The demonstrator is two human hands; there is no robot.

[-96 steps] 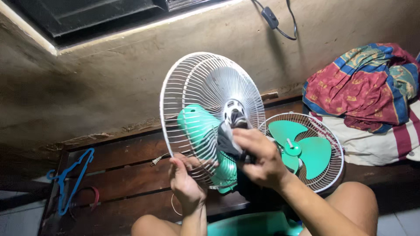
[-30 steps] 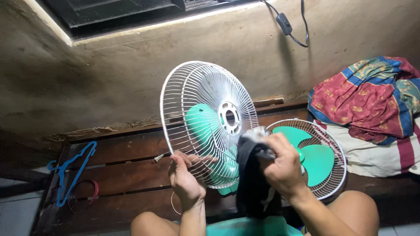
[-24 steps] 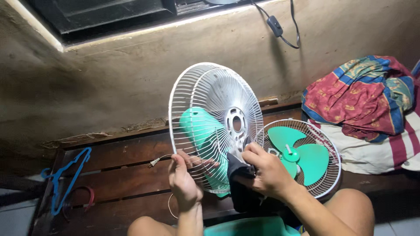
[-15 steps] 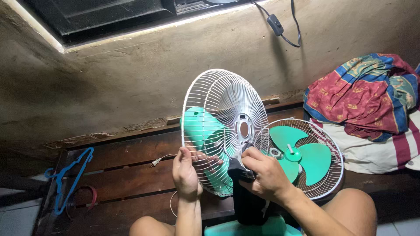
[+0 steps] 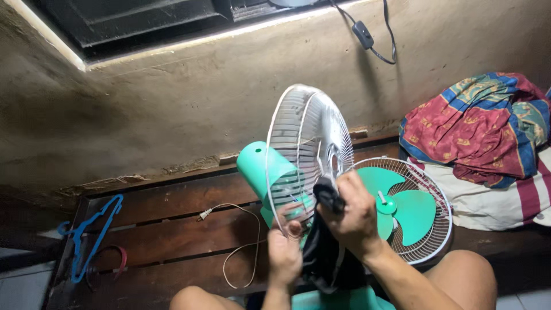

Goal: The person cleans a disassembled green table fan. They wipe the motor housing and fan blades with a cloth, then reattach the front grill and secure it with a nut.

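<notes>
Fingers point(image 5: 294, 225) on ribbed wire grille point(image 5: 304, 138)

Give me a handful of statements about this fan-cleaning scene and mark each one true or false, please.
1. The right hand grips a dark cloth. True.
2. The left hand holds the white wire grille by its lower edge. True.
3. The green fan blades lie bare on the bench with no grille under them. False: they sit inside a second white grille.
4. A blue clothes hanger lies at the left end of the wooden bench. True.
5. The patterned red and blue fabric is draped over the grille in the hands. False: it lies heaped at the right, apart from it.
6. The green motor housing is in front of the held grille. False: it shows behind it.
</notes>
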